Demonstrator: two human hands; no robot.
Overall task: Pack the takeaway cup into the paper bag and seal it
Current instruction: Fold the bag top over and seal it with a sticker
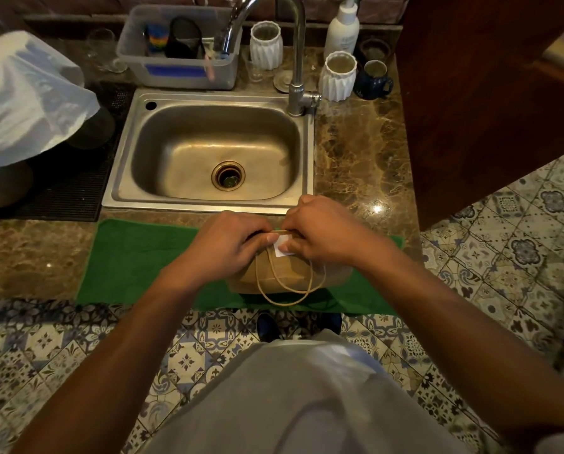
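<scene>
1. A brown marble counter point(356, 152) carries a steel sink point(208, 204) with a tall tap point(295, 44); patterned tiles cover the floor point(61, 348).
2. A green towel point(133, 257) lies along the counter's near edge, and the paper bag point(290, 273) stands on it, rope handles hanging toward the person.
3. The left hand point(231, 244) and right hand point(320, 234) meet at the bag's folded top, fingers curled round it, thumbs pressing a white sticker point(283, 246).
4. The takeaway cup cannot be seen (the bag's top is closed over).
5. A blurred white plastic bag point(28, 99) hides the counter's left end.
</scene>
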